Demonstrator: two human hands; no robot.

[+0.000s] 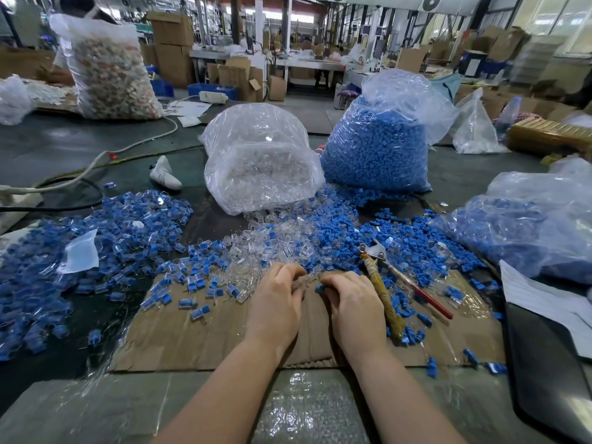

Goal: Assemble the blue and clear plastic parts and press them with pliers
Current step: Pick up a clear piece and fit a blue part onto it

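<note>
Far bags (pixel 262 168) — clear parts; right bag (pixel 378 149) — blue. Left hand (pixel 277 302) curled on clear part (pixel 301 281); right hand (pixel 355 302) pinching blue part (pixel 319 288).

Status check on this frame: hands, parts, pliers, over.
Left hand grips a clear part; right hand pinches a blue part. Pliers lie untouched right of the hands. Nothing in the way.

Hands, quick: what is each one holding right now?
Left hand: fingers curled round a clear plastic part.
Right hand: fingers curled, pinching a blue plastic part.
</note>
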